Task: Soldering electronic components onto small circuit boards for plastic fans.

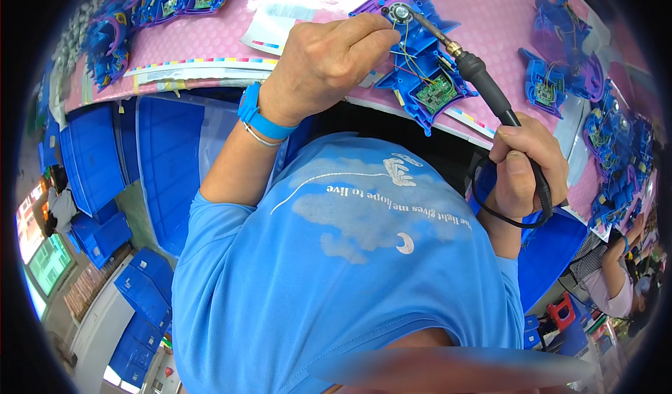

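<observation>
A soldering iron (483, 82) with a black grip is in my right hand (528, 159), fingers closed around its rear end. Its tip touches or nearly touches a small round speaker (401, 13) in a blue plastic housing (422, 43). My left hand (329, 61) is closed in a pinch just left of the speaker. What its fingertips hold is too small or hidden to name. Thin wires (406, 57) run past those fingertips from the speaker to a green circuit board (437, 93) at the housing's near end.
Pink bubble-patterned sheeting (210, 40) covers the bench. More blue housings with boards lie at the far left (183, 2) and right (546, 79), with a pile (619, 156) farther right. The iron's black cable (507, 219) loops below my right hand. Blue bins (168, 163) stand left; another person's arm (614, 268) shows at right.
</observation>
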{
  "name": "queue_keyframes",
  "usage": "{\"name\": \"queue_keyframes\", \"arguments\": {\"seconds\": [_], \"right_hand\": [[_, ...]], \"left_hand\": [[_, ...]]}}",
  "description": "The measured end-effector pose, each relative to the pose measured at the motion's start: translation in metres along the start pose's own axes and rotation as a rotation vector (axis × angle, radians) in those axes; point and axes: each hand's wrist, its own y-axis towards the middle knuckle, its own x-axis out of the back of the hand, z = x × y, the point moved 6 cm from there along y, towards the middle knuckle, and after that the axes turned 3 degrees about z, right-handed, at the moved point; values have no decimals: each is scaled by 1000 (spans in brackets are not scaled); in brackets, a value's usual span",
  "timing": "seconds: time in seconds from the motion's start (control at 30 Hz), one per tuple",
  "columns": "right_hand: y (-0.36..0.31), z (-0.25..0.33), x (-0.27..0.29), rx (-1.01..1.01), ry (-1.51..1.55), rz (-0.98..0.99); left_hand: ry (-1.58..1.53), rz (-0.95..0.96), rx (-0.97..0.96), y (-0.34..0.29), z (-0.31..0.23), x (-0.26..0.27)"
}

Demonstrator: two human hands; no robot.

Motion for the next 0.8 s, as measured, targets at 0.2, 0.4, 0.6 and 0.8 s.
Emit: {"name": "queue_keyframes", "arguments": {"seconds": [0.2,0.4,0.6,0.8], "right_hand": [[-6,10,9,45,49,-86],[-6,2,7,-84,118,-162],[-13,-6,14,-115,175,-229],[-14,-7,30,-109,212,-328]], "left_hand": [[-8,-1,-1,1,2,0],[-8,-12,-18,1,2,-1],[-249,-21,37,-10,-10,8],[-425,29,115,-25,-13,8]]}}
